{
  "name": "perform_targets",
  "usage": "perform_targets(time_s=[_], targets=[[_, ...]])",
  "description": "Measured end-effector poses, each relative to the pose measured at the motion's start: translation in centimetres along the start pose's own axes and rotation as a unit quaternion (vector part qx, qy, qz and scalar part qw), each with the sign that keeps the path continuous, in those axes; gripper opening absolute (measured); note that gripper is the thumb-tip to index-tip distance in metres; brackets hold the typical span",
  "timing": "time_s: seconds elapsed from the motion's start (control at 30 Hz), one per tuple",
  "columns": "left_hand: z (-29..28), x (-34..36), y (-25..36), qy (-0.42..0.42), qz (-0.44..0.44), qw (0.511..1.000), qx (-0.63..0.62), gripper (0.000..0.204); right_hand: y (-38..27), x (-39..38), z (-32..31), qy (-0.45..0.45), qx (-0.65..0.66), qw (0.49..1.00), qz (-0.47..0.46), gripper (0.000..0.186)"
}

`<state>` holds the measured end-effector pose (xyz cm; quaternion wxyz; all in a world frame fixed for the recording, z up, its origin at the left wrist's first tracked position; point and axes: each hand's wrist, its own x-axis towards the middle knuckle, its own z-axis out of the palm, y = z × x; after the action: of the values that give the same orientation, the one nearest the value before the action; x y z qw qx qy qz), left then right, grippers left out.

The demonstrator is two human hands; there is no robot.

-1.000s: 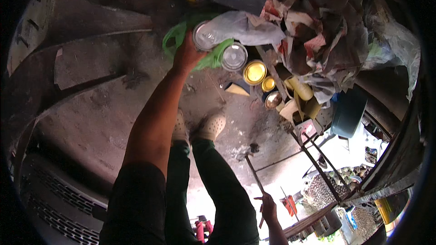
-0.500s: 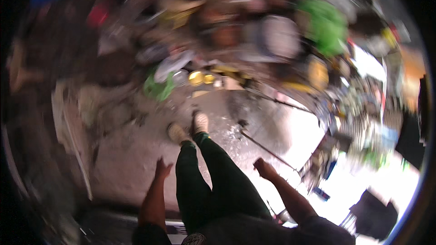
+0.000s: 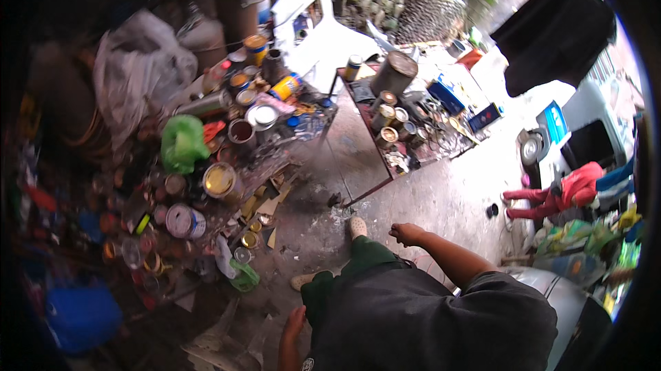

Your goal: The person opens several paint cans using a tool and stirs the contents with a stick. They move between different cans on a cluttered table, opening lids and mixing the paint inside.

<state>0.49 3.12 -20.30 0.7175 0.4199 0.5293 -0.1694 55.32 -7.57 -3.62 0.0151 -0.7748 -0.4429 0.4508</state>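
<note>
My right hand [image 3: 407, 234] hangs in front of me at the right, its fingers loosely curled with no object visible in them. At the lower left, beside my leg, my left hand [image 3: 295, 320] hangs with its fingers loosely stretched, and I see nothing held there. Neither hand touches anything around it. The thing nearest my right hand is a low metal-framed table [image 3: 385, 177] bearing several paint cans and a large, stained can [image 3: 394, 72]. Left of my legs, small jars with yellow lids [image 3: 250, 239] and a green plastic bag [image 3: 244, 277] lie on the ground.
Cluttered cans, a lidded paint tub [image 3: 185, 221] and a green bag [image 3: 184, 144] crowd the left. A white plastic chair [image 3: 322, 40] stands beyond. A black cloth [image 3: 561, 30] hangs at the upper right. A person in red [image 3: 577, 188] bends near a vehicle at the right.
My view has swung to the right, bringing the can-covered table to the middle. My feet have moved apart, as in a step. Both hands stay free of any visible object.
</note>
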Motion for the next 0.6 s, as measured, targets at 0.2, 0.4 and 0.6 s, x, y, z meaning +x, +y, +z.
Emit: perform_targets(time_s=[0.2, 0.4, 0.6], targets=[[4.2, 3.9, 21.5, 0.086, 0.218, 0.972, 0.024, 0.094, 4.0, -4.4, -7.3, 0.038, 0.234, 0.946, 0.221, 0.03], [18.2, 9.0, 45.4, 0.085, 0.363, 0.921, 0.11, 0.09, 14.5, -2.8, -12.0, 0.083, 0.151, 0.977, 0.126, 0.033], [25.1, 16.2, 63.4, 0.173, 0.418, 0.882, 0.135, 0.092, 21.8, -0.6, -18.0, 0.132, 0.184, 0.968, 0.11, 0.035]])
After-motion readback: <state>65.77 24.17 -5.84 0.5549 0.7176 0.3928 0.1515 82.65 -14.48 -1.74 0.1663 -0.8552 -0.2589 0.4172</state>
